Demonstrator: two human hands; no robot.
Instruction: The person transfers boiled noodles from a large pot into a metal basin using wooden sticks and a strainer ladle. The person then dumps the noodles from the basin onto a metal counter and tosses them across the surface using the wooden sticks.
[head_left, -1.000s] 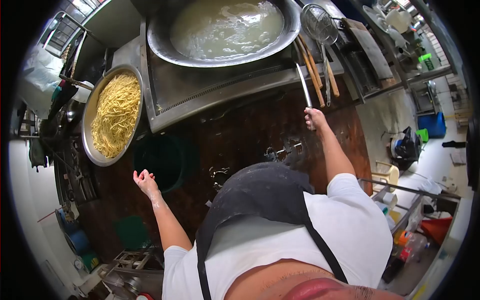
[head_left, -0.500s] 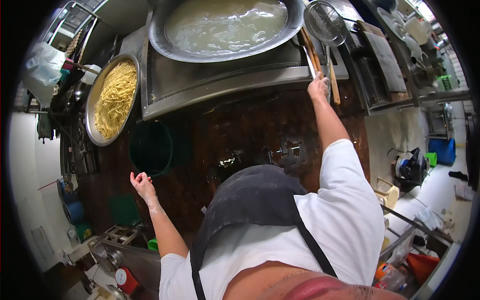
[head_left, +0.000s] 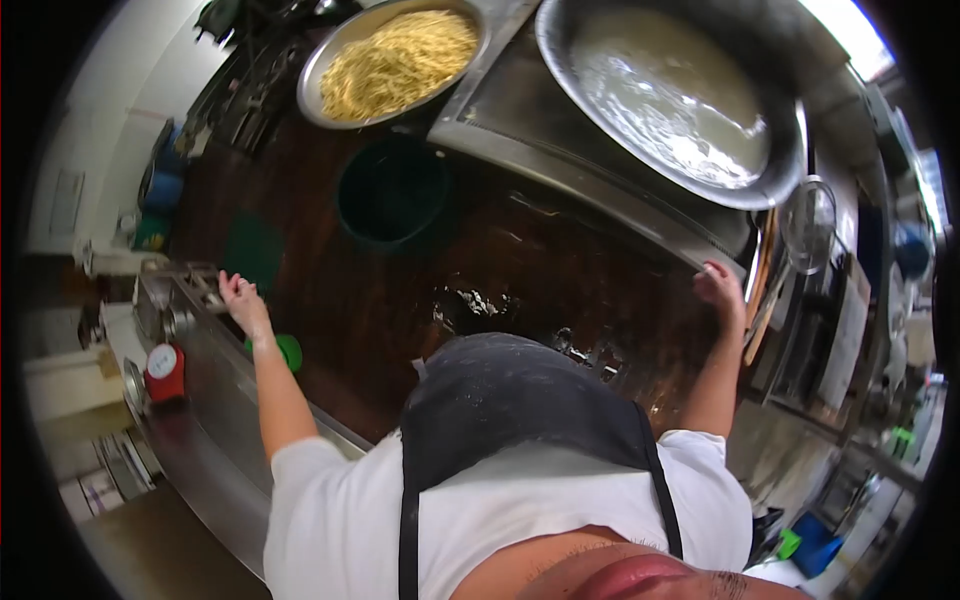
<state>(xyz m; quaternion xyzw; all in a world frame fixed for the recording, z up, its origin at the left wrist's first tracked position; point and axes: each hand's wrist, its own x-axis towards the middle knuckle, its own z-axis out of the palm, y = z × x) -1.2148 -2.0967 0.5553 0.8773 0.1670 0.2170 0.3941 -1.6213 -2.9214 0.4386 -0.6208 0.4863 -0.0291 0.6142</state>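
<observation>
My left hand [head_left: 243, 300] is held out at the left, above the floor near the metal counter [head_left: 235, 415]. Its fingers are loosely apart and hold nothing. My right hand [head_left: 721, 287] is close to the front edge of the metal stove [head_left: 590, 185], with fingers loosely bent, somewhat blurred, and no object visible in them. Just right of it lie long wooden sticks [head_left: 768, 262] and a wire strainer [head_left: 810, 225]. A large metal pan [head_left: 560, 70] of cloudy liquid sits on the stove. Yellow noodles [head_left: 400, 62] fill a metal bowl [head_left: 312, 85] at the upper left.
A dark green bucket [head_left: 393, 195] stands on the wet brown floor [head_left: 330, 310] before the noodle bowl. A red scale [head_left: 165, 372] is on the left counter. A bright green item [head_left: 289, 352] lies beside that counter. Shelves and boards line the right side.
My right hand has come away from the tool handles beside the pan. The view has turned left, and my left hand has swung out toward the counter.
</observation>
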